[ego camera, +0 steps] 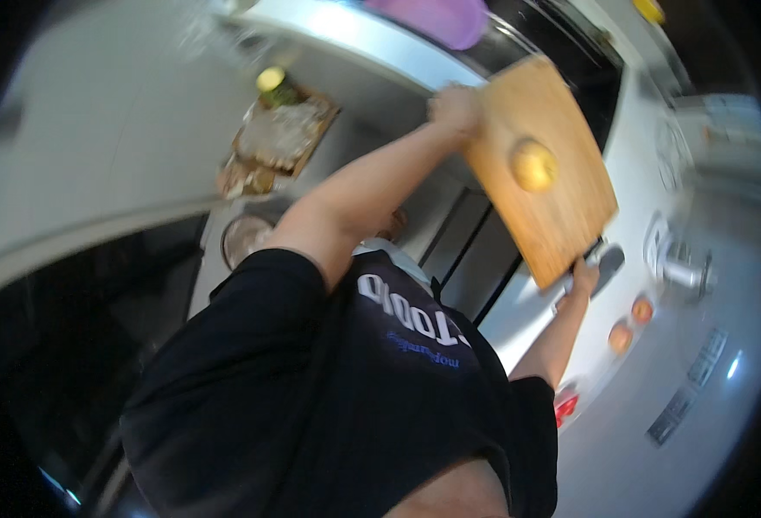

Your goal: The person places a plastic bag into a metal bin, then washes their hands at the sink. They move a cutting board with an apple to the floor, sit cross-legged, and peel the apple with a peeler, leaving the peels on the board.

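Note:
A wooden cutting board (549, 175) is held tilted over the edge of a white counter, with a round yellow fruit (533, 165) on it. My left hand (456, 110) grips the board's far left corner; blur hides its fingers. At the near right end, my right hand (584, 278) holds the board's edge. Against that hand lies a dark, knife-like object (608, 267), partly hidden; whether the hand also grips it cannot be told.
Beyond the board are a purple basin (448, 19) and a dark cooktop or sink area. Two reddish fruits (641, 310) (620, 338) and a red item (566, 406) lie on the right counter (639, 175). A plastic-covered tray (283, 136) stands at left, near a glass bowl (246, 239).

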A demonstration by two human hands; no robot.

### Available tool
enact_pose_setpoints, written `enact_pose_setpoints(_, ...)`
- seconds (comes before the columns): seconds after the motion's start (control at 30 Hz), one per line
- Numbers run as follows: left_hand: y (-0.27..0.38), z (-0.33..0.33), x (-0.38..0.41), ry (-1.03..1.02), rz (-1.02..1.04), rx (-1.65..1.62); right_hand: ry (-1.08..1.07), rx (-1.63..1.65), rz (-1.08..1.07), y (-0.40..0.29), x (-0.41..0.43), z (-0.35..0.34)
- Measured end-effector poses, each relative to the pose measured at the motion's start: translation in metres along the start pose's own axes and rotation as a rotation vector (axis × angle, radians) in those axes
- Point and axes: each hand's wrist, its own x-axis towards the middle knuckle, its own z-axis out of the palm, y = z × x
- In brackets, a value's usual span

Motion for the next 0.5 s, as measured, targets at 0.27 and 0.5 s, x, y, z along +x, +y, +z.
enact_pose_setpoints(0.27,-0.010,-0.020,-0.066,0.078,-0.246,-0.436,-0.054,-0.318,-0.053,-0.014,-0.009,-0.008)
enact_pose_setpoints(0.5,-0.036,-0.022,-0.099,0.012,-0.299,-0.563,0.143,-0.416,-0.360,0.047,0.029,-0.007)
